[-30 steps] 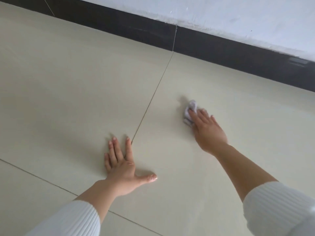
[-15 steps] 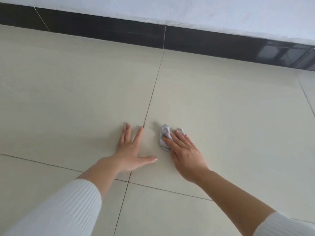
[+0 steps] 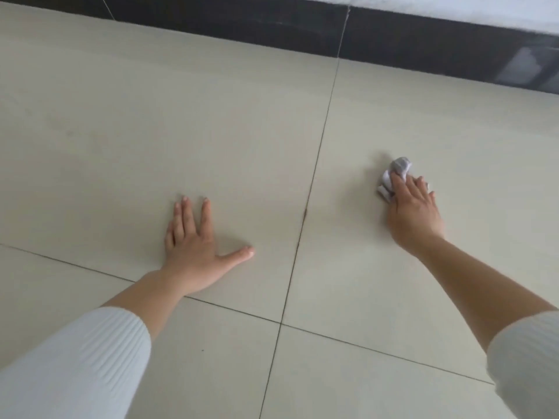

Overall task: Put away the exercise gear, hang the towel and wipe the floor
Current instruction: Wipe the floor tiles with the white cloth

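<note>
Wiping the tiled floor (image 3: 121, 131), braced on one side.
Left hand (image 3: 193, 249) flat, fingers spread, grip open and empty, likely propping the lean. Right hand (image 3: 414, 213) presses with straight fingers, not clutching; crumpled cloth (image 3: 397, 169) lies under and just ahead of its fingertips, right of the grout line (image 3: 320, 140), well apart from the left.

1. The floor (image 3: 127, 122) is pale and tiled, with thin dark lines (image 3: 321, 140) between the big squares.
2. The left hand (image 3: 193, 246) lies flat on one square, fingers spread.
3. A small crumpled cloth (image 3: 397, 170) sits on the next square, under the flat fingers of the right hand (image 3: 414, 213).
4. A tiny dark mark (image 3: 305, 212), maybe dirt, sits on the line between the hands.
</note>
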Available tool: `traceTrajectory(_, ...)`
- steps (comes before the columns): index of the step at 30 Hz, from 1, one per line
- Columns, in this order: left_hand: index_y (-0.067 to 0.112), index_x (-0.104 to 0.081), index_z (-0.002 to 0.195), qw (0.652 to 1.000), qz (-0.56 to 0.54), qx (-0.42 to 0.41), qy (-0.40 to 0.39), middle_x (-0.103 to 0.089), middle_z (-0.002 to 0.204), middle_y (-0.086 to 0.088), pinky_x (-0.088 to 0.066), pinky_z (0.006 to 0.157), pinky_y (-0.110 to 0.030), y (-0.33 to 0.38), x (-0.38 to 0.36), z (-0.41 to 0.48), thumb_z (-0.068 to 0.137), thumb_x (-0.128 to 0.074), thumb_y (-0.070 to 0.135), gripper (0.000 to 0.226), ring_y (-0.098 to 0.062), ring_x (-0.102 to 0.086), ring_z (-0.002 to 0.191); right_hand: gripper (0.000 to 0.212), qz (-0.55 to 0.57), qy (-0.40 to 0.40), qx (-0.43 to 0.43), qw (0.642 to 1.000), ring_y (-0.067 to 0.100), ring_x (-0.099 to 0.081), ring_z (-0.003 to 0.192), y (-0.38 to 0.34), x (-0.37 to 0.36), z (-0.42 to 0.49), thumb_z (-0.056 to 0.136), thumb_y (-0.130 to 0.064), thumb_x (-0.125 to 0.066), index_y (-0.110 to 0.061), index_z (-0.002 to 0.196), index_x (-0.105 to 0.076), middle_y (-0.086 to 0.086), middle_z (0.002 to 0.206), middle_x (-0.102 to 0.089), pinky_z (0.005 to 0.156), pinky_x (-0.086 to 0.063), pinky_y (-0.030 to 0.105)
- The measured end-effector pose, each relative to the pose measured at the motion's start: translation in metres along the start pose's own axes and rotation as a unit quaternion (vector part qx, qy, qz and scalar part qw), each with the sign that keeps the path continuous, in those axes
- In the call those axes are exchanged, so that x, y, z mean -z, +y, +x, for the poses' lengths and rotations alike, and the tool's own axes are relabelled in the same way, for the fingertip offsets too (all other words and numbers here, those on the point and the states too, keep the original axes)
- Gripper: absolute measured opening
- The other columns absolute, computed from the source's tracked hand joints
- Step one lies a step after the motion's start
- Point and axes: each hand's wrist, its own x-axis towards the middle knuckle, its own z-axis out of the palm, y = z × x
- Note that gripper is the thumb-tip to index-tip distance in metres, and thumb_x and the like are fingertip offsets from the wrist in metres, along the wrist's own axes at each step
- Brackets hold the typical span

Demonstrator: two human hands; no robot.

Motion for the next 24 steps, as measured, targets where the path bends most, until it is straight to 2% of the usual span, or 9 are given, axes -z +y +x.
traceTrajectory(3, 0.024, 0.032, 0.144, 1.000, -0.002, 0.000, -0.023, 0.042, 0.148, -0.010, 0.014, 0.115, -0.043, -0.003, 0.000, 0.003, 0.061, -0.039, 0.091, 0.128, -0.022, 0.040, 0.136, 0.054, 0.008, 0.006, -0.021, 1.000, 0.033, -0.015, 0.143, -0.023, -0.007, 0.045, 0.095, -0.013, -0.031, -0.020, 0.148, -0.025, 0.009, 0.156, -0.024, 0.118, -0.012, 0.046)
traceTrajectory(6, 0.023, 0.035, 0.142, 0.999, -0.003, -0.005, -0.044, 0.045, 0.146, -0.011, 0.015, 0.114, -0.042, -0.003, 0.002, 0.004, 0.062, -0.040, 0.090, 0.129, -0.023, 0.043, 0.134, 0.050, 0.006, -0.021, -0.015, 1.000, 0.032, -0.012, 0.144, -0.043, -0.007, 0.083, 0.096, -0.015, -0.030, -0.021, 0.146, -0.027, 0.009, 0.157, -0.021, 0.118, -0.010, 0.047)
traceTrajectory(10, 0.022, 0.040, 0.138, 0.997, -0.006, -0.011, -0.074, 0.049, 0.143, -0.011, 0.018, 0.112, -0.042, -0.007, 0.004, 0.005, 0.063, -0.040, 0.090, 0.129, -0.024, 0.048, 0.130, 0.045, 0.020, -0.049, 0.051, 0.997, 0.029, -0.017, 0.142, -0.087, -0.014, 0.107, 0.098, -0.017, -0.029, -0.023, 0.143, -0.034, 0.006, 0.154, -0.028, 0.117, -0.015, 0.047)
traceTrajectory(13, 0.023, 0.044, 0.134, 0.997, -0.011, -0.014, -0.072, 0.050, 0.142, -0.011, 0.018, 0.112, -0.043, -0.009, 0.005, 0.005, 0.063, -0.040, 0.090, 0.128, -0.024, 0.049, 0.129, 0.047, 0.034, -0.051, 0.129, 0.990, 0.029, -0.022, 0.139, -0.117, -0.028, 0.088, 0.097, -0.016, -0.031, -0.023, 0.143, -0.038, 0.004, 0.151, -0.033, 0.115, -0.018, 0.045)
traceTrajectory(17, 0.023, 0.043, 0.135, 0.997, -0.015, -0.014, -0.069, 0.050, 0.142, -0.012, 0.019, 0.112, -0.043, -0.010, 0.006, 0.004, 0.063, -0.040, 0.090, 0.129, -0.024, 0.049, 0.129, 0.054, 0.057, -0.056, 0.194, 0.978, 0.026, -0.022, 0.141, -0.126, -0.035, 0.045, 0.093, -0.024, -0.023, -0.026, 0.145, -0.038, -0.005, 0.150, -0.035, 0.116, -0.018, 0.045)
traceTrajectory(20, 0.022, 0.041, 0.138, 0.997, -0.018, -0.014, -0.071, 0.050, 0.142, -0.013, 0.019, 0.112, -0.044, -0.010, 0.008, 0.004, 0.063, -0.041, 0.090, 0.130, -0.024, 0.048, 0.130, 0.062, 0.054, -0.080, 0.201, 0.975, 0.024, -0.021, 0.142, -0.124, -0.034, 0.009, 0.089, -0.034, -0.011, -0.029, 0.147, -0.033, -0.009, 0.149, -0.035, 0.118, -0.016, 0.044)
traceTrajectory(24, 0.020, 0.040, 0.139, 0.996, -0.018, -0.024, -0.085, 0.050, 0.142, -0.015, 0.020, 0.111, -0.044, -0.008, 0.009, 0.006, 0.064, -0.043, 0.089, 0.131, -0.026, 0.047, 0.130, 0.060, 0.040, -0.088, 0.179, 0.979, 0.022, -0.016, 0.145, -0.124, -0.038, -0.051, 0.093, -0.035, -0.008, -0.031, 0.149, -0.028, -0.011, 0.152, -0.031, 0.119, -0.016, 0.042)
